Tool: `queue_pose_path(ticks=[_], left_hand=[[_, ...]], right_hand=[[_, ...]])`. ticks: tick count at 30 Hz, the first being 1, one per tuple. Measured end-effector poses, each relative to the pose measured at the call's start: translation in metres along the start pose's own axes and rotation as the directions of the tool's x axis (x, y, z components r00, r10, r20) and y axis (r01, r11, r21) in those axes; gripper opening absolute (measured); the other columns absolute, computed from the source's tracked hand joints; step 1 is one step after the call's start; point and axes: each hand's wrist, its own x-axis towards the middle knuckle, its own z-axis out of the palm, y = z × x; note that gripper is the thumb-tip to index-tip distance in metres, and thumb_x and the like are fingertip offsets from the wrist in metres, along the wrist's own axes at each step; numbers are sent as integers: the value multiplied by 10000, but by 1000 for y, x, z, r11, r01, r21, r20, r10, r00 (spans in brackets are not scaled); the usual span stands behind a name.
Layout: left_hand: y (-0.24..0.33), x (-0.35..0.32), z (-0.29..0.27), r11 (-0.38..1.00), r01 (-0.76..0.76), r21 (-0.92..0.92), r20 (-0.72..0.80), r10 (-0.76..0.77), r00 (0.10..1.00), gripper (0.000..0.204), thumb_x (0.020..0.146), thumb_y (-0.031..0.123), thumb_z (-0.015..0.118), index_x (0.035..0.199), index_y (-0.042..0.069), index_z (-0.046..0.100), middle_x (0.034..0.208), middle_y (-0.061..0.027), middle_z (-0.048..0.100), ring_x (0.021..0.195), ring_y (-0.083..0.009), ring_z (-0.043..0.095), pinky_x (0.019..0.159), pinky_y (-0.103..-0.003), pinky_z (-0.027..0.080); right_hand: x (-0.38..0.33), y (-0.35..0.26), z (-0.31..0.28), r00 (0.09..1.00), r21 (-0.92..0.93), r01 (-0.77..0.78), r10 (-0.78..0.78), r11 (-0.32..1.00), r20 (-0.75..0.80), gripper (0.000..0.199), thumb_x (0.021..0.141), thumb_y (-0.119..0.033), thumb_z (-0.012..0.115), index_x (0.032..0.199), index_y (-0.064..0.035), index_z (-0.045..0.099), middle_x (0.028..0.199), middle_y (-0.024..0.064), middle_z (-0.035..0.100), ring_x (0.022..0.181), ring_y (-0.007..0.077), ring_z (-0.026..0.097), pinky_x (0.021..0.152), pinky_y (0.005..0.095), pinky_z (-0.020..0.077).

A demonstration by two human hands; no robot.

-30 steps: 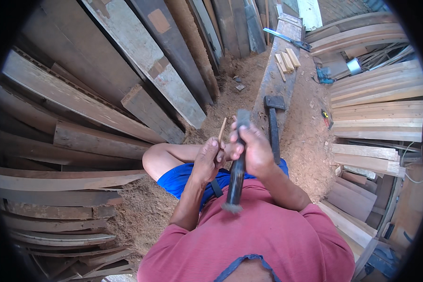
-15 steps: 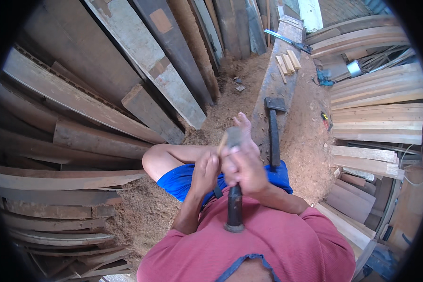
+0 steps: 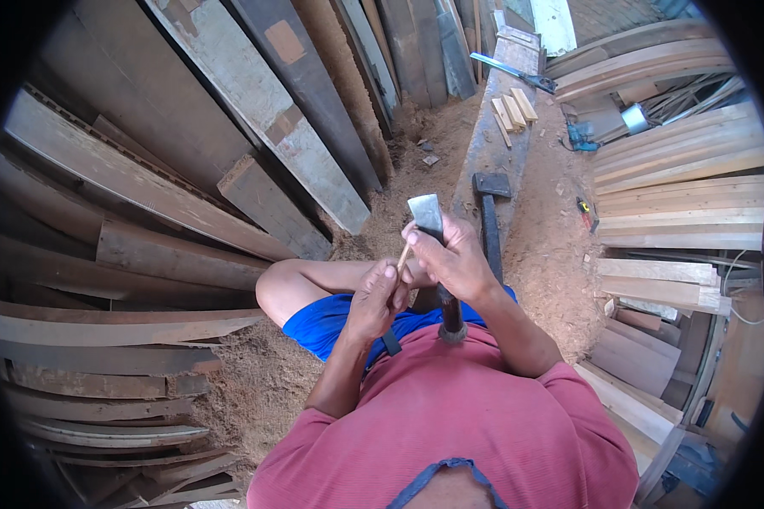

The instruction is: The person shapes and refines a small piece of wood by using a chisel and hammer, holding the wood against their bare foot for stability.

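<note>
My right hand (image 3: 463, 261) is closed round a broad chisel (image 3: 426, 214). The pale metal blade points away from me, and the dark handle runs back toward my chest. A thin wooden stick (image 3: 403, 255) is pinched in my left hand (image 3: 374, 299), its upper end reaching my right fingertips beside the blade. Both hands are above my lap, close together. Beyond my right hand, a dark mallet (image 3: 491, 222) with a block head lies on a long plank (image 3: 472, 174), its handle toward me.
Small wood pieces (image 3: 514, 110) and a handsaw (image 3: 515, 73) rest farther along the plank. Stacked boards (image 3: 679, 208) line the right; large boards (image 3: 306, 127) lean on the left. A teal power tool (image 3: 581, 137) and a red-and-yellow tool (image 3: 586, 214) lie on the sawdust-covered floor (image 3: 552, 271).
The chisel has moved up and to the right, and its blade now shows sharply instead of blurred. My right hand has shifted along with it. The left hand still holds the stick.
</note>
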Motion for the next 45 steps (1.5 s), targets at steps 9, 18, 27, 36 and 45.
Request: queue_pose_path(ticks=[9,18,27,36,45], left_hand=[[-6,-11,-13,975,207,-85,65,-202,977,416,1024,416,400,911,50,564,573,17,415,470,-77,327,445,-228,285],[-9,19,-20,1000,26,17,-206,-22,978,326,1034,344,417,893,70,524,538,29,406,449,-80,378,427,-235,322],[-13,-11,-33,908,-78,412,-166,159,973,331,1042,301,380,880,47,516,731,4,515,657,-62,452,596,-230,401],[-13,-30,-33,963,38,-268,-178,-89,980,426,1044,384,365,866,39,540,529,38,373,438,-75,333,424,-234,290],[-1,-7,-6,787,340,-515,214,-266,940,432,1031,426,375,952,44,558,555,15,431,438,-72,349,418,-218,308]], right_hand=[[4,7,-8,996,22,-88,88,996,0,160,969,-211,560,1006,-56,573,670,-27,506,514,26,442,455,202,368],[-14,12,30,983,746,-145,183,650,31,238,1004,-210,433,1179,-54,477,807,60,576,535,101,518,502,262,470],[-37,-10,49,955,676,-296,209,675,211,160,1008,-211,421,1079,-79,477,700,1,459,465,75,388,441,261,414],[-35,1,12,954,688,-257,291,679,69,190,1002,-236,469,1127,-96,498,655,-10,458,455,53,379,449,238,402],[5,7,3,997,200,-43,55,979,-54,170,956,-219,584,987,-55,614,626,-40,489,467,20,411,418,195,353]])
